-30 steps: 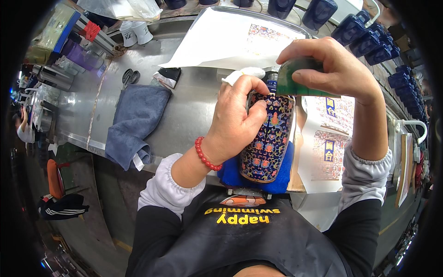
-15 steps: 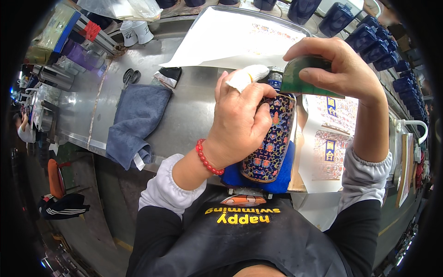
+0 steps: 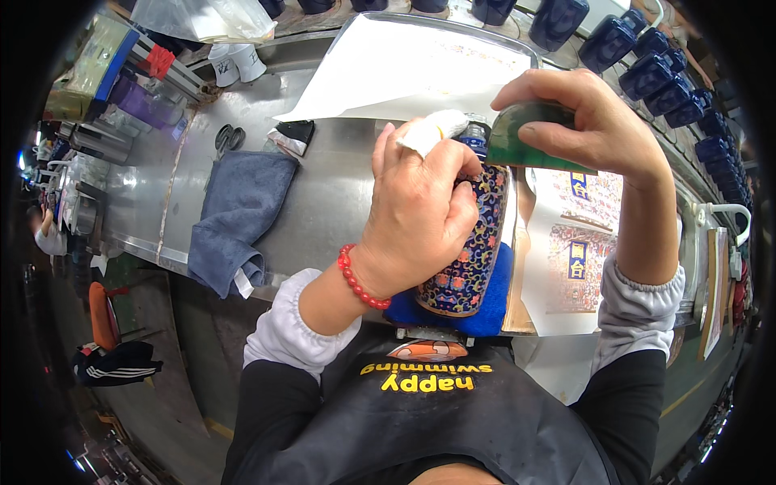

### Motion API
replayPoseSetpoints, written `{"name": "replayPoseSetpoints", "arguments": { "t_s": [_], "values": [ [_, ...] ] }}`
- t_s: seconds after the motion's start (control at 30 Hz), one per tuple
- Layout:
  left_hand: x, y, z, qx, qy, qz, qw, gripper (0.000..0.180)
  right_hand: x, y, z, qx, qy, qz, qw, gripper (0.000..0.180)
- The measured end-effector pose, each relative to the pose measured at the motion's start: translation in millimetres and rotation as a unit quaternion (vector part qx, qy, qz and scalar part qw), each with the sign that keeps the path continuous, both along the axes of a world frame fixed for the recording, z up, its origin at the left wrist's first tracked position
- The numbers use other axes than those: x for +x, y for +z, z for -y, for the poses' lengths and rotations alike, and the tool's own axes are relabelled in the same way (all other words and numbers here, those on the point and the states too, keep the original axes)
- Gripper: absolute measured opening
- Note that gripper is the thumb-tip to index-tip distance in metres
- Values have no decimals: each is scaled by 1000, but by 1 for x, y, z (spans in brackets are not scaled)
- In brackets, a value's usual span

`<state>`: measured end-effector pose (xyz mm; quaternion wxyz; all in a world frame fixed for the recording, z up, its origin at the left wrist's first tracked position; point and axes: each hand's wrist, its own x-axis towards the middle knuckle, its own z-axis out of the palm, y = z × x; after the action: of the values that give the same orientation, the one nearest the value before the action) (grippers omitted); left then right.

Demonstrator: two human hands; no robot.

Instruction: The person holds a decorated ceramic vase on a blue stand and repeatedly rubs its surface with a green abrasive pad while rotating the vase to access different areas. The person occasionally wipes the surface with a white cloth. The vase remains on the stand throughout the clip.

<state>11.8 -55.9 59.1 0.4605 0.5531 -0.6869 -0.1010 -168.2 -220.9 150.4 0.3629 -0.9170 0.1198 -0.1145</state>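
A smooth black apron (image 3: 485,424) is printed with yellow lettering (image 3: 428,382) and an orange-and-white motif (image 3: 427,349). Black fabric sleeves (image 3: 279,412) are topped by pale grey elasticated oversleeves (image 3: 638,311). The left hand (image 3: 416,218) is accompanied by a red round-beaded bracelet (image 3: 356,279) and white finger wrapping (image 3: 424,139).

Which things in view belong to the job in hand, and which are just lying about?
Apparently in use:
navy bottle with multicoloured floral pattern, left hand on it
green flat curved-edged tool, in the right hand
bright-blue cloth pad under the bottle
probably the white paper sheets with colourful prints

Apparently lying about:
grey-blue crumpled cloth
black-handled scissors
two small white vessels
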Motion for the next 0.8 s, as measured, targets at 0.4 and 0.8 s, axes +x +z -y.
{"name": "replayPoseSetpoints", "arguments": {
  "t_s": [0.4,0.8],
  "values": [
    [8,-8,1,-6,8,-73,997,20,18,4,4,-55,66,-36,996,31],
    [7,-15,-2,-12,0,-87,996,21,17,0,4,-8,71,-27,997,32]
  ]
}}
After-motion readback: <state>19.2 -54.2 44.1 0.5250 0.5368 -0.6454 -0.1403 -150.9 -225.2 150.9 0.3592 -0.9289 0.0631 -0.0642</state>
